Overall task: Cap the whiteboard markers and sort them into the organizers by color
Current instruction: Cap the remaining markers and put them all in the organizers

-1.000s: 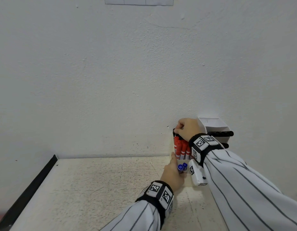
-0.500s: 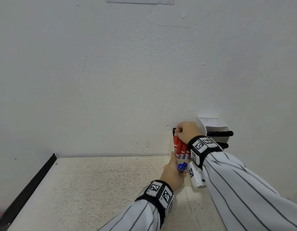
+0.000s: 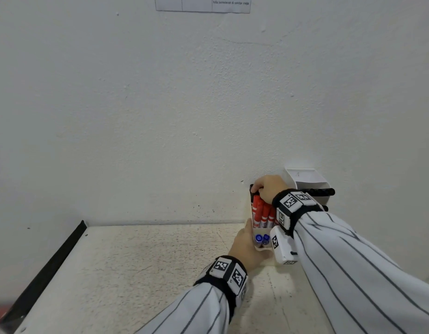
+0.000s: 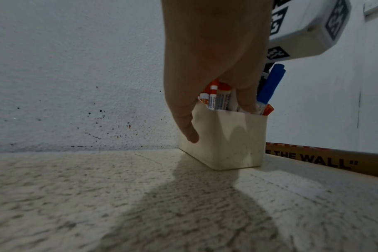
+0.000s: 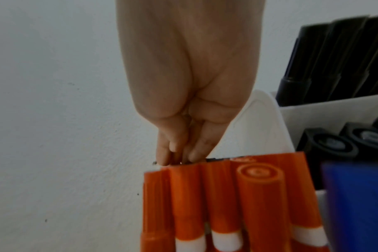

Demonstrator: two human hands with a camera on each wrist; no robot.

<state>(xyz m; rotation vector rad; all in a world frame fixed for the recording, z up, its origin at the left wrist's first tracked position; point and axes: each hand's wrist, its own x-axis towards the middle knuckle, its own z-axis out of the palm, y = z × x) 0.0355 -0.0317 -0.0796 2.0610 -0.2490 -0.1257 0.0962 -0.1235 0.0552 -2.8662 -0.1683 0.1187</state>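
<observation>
L hand [image 3: 244,247] gripping, R hand [image 3: 268,189] pinching

Head view: from above and behind both forearms, facing forward and down at the wall [image 3: 160,104] and table [image 3: 141,256] corner. Left wrist view: from just above the table, facing level past the left hand [image 4: 214,56] at the near organizer [image 4: 224,139], close up. Right wrist view: facing along the right hand [image 5: 188,81] at the wall, very close over the red markers [image 5: 227,201]. All three views share the red markers; the blue markers [image 3: 262,238] appear likewise.
</observation>
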